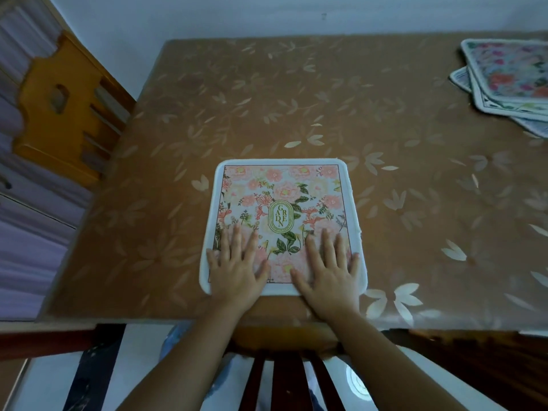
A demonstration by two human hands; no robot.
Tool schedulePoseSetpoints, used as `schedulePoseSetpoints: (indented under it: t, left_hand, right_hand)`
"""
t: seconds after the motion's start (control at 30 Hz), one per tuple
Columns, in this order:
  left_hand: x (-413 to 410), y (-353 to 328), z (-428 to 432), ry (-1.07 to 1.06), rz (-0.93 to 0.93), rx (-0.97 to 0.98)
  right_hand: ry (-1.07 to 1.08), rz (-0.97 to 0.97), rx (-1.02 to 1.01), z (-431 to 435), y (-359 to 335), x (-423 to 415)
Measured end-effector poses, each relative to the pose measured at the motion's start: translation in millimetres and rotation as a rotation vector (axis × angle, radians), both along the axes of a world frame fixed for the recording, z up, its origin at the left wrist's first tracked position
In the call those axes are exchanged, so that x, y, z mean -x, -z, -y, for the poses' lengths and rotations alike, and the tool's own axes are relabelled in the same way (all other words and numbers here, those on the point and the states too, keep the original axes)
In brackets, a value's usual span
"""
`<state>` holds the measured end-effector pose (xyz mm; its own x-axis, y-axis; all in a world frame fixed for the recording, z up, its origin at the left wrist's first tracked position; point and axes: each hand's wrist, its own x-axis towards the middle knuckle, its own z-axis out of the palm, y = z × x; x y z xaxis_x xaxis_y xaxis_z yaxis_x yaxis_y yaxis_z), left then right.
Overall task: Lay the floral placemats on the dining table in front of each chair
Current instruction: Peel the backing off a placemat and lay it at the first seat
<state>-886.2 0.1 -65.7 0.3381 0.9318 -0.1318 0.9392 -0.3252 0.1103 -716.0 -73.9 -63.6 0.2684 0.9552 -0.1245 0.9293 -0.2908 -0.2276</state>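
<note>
A floral placemat (281, 197), printed with pink blossoms inside a white border and carrying an oval "GARDEN" label, is lying flat on the tabletop (296, 99). It is sitting near the close edge, straight beyond the dark slatted chair back (284, 381) that is showing at the bottom of the view. The left grip (235, 265), a bare hand, is resting palm-down on the placemat's near left corner, its fingers straight and spread, the little finger reaching onto the white border. The right grip (329, 268) is lying the same way on the near right corner, fingers fanned out and flat. Neither one is curling round or pinching anything; both are pressing on the mat's surface. The tabletop is wearing a brown cover with a pale leaf pattern. At the far right, well apart from the mat under the hands, a loose stack of placemats (510, 81) is lying fanned, partly cut off by the frame edge. A yellow wooden chair (59, 108) is standing at the left end of the tabletop.
</note>
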Motion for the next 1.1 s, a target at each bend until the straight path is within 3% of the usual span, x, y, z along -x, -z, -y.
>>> schedulePoseSetpoints:
  t: [0.23,0.47,0.57,0.77,0.9,1.1]
  left_hand:
    - [3.7,-5.2,29.9,0.070,0.073,-0.013]
    - [19.7,-10.1,54.1,0.103,0.085,0.171]
    - [27.2,-35.6,60.8,0.087,0.152,0.201]
    - [30.7,-101.0,90.5,0.218,0.176,-0.077]
    - [33.5,-132.8,125.3,0.279,0.201,-0.140]
    - [25.9,-138.5,167.0,0.370,0.322,-0.265]
  right_hand:
    - [0.007,-0.062,-0.017,19.5,-4.5,18.7]
    - [-0.061,-0.090,0.113,39.5,-28.6,42.3]
    - [-0.103,-0.109,0.020,48.3,-54.7,50.8]
    - [-0.094,-0.021,-0.176,87.9,-114.1,57.4]
    - [-0.029,0.070,-0.273,122.2,-146.6,58.5]
    - [0.128,0.055,-0.317,175.2,-155.4,67.9]
